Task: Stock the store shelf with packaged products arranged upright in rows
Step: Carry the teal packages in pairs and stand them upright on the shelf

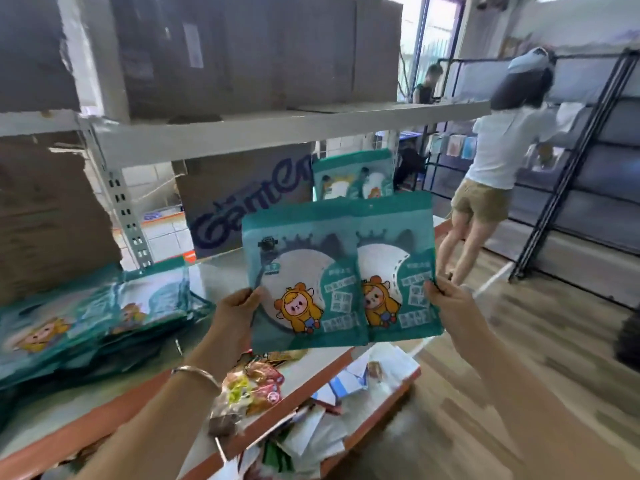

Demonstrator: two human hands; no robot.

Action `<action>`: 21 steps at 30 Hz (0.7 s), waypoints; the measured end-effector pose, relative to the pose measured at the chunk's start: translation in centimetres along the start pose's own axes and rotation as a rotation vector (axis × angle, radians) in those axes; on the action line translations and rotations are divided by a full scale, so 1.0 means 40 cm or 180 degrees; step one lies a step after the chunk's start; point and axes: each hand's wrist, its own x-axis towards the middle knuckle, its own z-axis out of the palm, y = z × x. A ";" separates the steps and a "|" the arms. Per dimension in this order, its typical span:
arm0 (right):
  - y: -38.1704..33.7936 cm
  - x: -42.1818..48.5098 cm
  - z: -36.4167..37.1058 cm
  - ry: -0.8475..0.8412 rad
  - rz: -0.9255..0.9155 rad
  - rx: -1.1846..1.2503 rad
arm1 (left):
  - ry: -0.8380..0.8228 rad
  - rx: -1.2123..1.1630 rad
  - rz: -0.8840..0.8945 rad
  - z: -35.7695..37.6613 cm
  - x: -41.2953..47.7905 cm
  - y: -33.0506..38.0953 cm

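**Fig. Two-handed presentation of a packet pair before placement.** Your left hand (239, 308) pinches the left edge of the left teal packet (304, 289): the thumb lies on the printed face, and the other fingers are hidden behind the film. Your right hand (446, 303) pinches the right edge of the right teal packet (398, 271) in the same way. How its rear fingers lie cannot be told.

Gripping at the outer edges likely serves two ends. It leaves the cartoon faces unobscured, and it keeps both packets upright and facing you. The left packet overlaps the right one along their inner edges, so the pair moves as one sheet.

The pair hangs in the air above the shelf board (214, 271), clear of its surface, near the right end.

Beyond it, at the far right, two matching standing packets (353, 178) are upright beside the Ganten carton (242, 209). These appear to mark the row you are building, with the carton as a backstop.

To the left, a flat pile of packets (86, 317) lies on the same board and is probably your supply. Mixed snack packets (256, 382) lie by the near front edge. Whether they rest on this board or on the tier below cannot be told.

At the far right, another person (498, 157) stands at a black rack (571, 168), well apart from your work.
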 end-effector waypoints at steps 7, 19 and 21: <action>-0.010 0.199 -0.100 0.0121 -0.0021 0.0009 | -0.0237 0.0281 0.0160 0.186 0.152 -0.014; -0.013 0.538 -0.188 -0.0126 0.0196 0.0120 | 0.0011 0.0527 0.0470 0.410 0.351 0.004; -0.002 0.594 -0.203 -0.0154 0.0188 0.0034 | 0.0071 0.0664 0.0491 0.443 0.377 -0.005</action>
